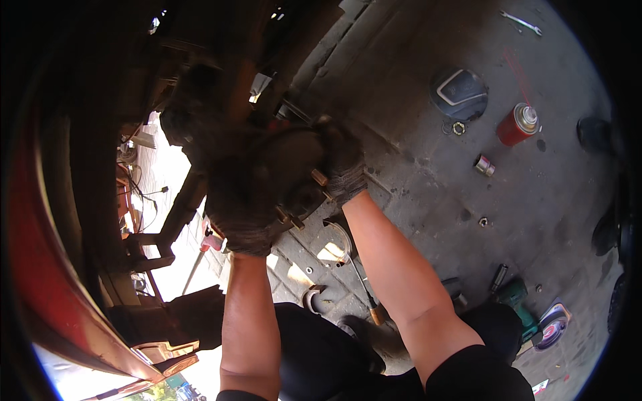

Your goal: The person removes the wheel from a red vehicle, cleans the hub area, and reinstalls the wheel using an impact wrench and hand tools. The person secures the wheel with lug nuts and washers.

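Both my hands wear dark work gloves and are raised at a dark round wheel hub [291, 160] with brass-coloured studs, deep in shadow beneath the vehicle. My left hand [241, 217] is at its lower left side, the fingers mostly lost in the dark. At the right edge, beside a stud [319, 177], my right hand [344, 170] is closed round the rim. A second stud [291, 217] sticks out between the hands. On the ground below lie curved metal pieces like brake shoes [311, 299] and a screwdriver with a wooden handle [378, 314].
Dark vehicle framework [87, 167] and a red body panel [33, 220] close in on the left. On the floor to the right are a red spray can [513, 128], a socket [484, 165], a dark round cap [459, 93], a wrench [521, 23] and a green power tool [520, 307].
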Available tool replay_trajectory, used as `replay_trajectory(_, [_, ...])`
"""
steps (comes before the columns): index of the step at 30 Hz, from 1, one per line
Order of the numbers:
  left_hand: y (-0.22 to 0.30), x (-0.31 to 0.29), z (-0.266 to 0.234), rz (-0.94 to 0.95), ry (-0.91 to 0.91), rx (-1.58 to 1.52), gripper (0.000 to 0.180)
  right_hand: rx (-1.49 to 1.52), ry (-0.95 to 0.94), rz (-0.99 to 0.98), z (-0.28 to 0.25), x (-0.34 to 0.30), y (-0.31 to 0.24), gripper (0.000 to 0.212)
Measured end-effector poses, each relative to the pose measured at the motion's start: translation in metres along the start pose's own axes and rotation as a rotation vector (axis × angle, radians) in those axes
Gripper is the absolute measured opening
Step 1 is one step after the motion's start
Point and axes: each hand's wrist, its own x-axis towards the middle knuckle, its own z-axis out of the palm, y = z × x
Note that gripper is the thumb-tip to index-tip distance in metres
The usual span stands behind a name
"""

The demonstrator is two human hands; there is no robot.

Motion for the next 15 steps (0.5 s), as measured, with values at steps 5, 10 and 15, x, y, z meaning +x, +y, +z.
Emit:
replay_trajectory(5, [-0.003,-0.002,0.004,-0.033,0.033,-0.005,0.029,0.355,-0.038,0.256,-0.005,-0.003,-0.012,0.030])
replay_trajectory(10, [-0.012,-0.010,0.007,0.032,0.019,0.045,0.028,0.000,-0.198,0.289,-0.026,-0.008,-0.042,0.060])
replay_trajectory(15, [-0.013,-0.011,0.010,0.015,0.080,-0.022,0.029,-0.368,-0.648,0.622,-0.070,0.004,-0.072,0.075])
